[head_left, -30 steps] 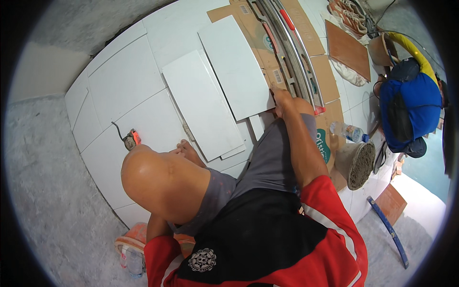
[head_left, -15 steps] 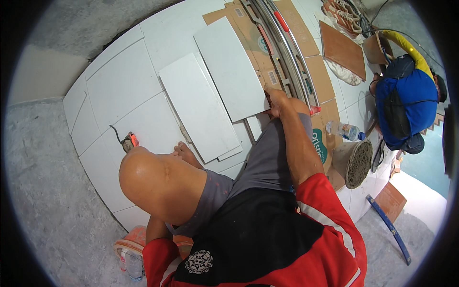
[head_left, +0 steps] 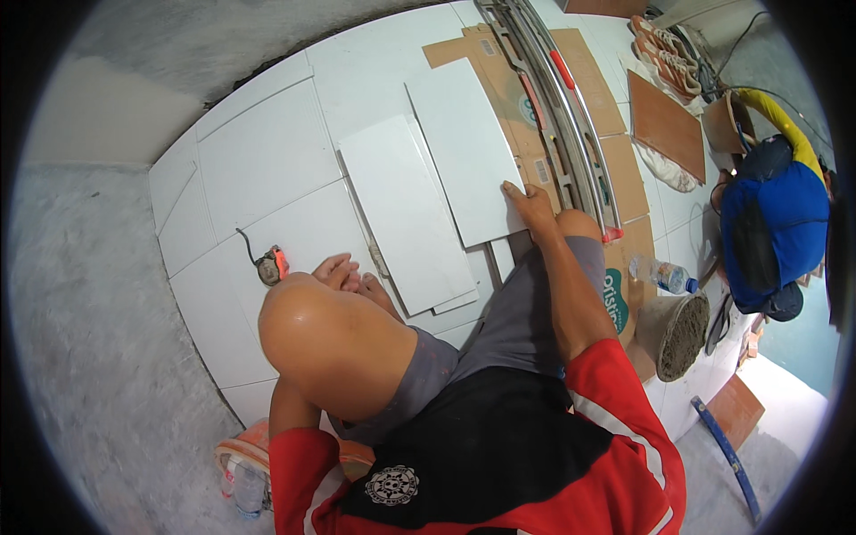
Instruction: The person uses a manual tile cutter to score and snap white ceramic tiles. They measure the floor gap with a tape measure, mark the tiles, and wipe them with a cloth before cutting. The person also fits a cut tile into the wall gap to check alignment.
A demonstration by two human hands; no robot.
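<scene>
Carefully, the right hand [head_left: 532, 203], its fingers pressed flat on the near right corner of the white tile [head_left: 464, 147] lying on the floor beside the tile cutter [head_left: 557, 116], should slide it evenly; left-hand fingers are hidden.

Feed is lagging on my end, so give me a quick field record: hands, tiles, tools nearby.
right hand: fingers on the near edge of the right loose white tile
left hand: beside the raised knee, holding nothing visible
second loose tile: lies flat, left of the first
tape measure: on the tiled floor, left of the left hand
tile cutter: on cardboard, right of the tiles
</scene>
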